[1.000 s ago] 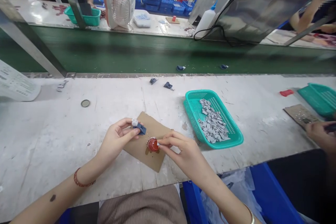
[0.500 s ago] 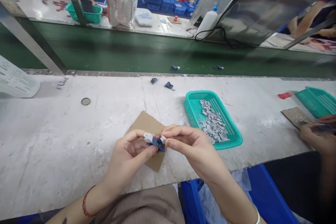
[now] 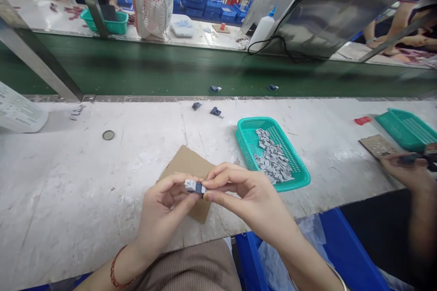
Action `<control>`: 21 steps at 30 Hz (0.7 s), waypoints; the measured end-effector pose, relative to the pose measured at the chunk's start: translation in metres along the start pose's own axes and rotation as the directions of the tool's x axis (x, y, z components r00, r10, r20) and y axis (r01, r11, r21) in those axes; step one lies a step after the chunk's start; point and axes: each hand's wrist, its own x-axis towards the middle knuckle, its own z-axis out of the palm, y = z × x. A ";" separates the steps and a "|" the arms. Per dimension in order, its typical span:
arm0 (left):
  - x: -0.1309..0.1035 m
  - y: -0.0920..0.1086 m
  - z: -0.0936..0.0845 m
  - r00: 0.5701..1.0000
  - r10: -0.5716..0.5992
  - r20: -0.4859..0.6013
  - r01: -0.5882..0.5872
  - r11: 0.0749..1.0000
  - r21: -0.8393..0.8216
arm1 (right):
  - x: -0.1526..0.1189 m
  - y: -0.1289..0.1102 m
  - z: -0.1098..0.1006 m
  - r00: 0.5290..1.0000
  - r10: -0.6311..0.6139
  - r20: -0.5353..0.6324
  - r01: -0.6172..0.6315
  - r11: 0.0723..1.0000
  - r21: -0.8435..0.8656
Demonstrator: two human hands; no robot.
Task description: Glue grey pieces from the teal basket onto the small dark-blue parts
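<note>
Over a square of brown cardboard, a small dark blue plastic part is pinched by the thumb and fingers of my left hand. A pale grey piece covers its left end. My right hand is closed at the part's right end, its thumb and fingertips pressing a small light grey piece there, mostly hidden by the fingers. To the right stands a green plastic basket with many small grey pieces.
Two dark blue parts lie near the table's back edge; two more are on the green conveyor belt. A bottle cap and a white container are at left. A co-worker's hand works at right.
My right fingers have closed in on the part's right end, covering the small grey piece that showed there. The parts on the belt have shifted left relative to those on the table.
</note>
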 end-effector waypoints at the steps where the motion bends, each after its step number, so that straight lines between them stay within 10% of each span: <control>1: 0.000 -0.001 0.000 1.000 0.009 0.000 -0.009 1.000 0.002 | 0.000 0.001 -0.001 1.000 0.023 0.019 -0.023 0.999 0.034; 14: 0.008 -0.008 0.000 0.985 -0.152 -0.082 0.163 0.975 0.153 | 0.001 0.042 0.014 0.995 -0.050 -0.088 0.069 0.970 0.231; 18: 0.024 0.000 -0.016 0.987 -0.102 -0.123 0.136 0.937 0.321 | 0.000 0.041 -0.037 0.964 -0.159 -0.212 0.137 0.984 -0.117; 21: 0.051 0.011 -0.041 0.982 0.047 -0.185 0.046 0.883 0.467 | 0.006 0.049 -0.103 0.854 -0.326 -0.405 0.025 0.804 -0.595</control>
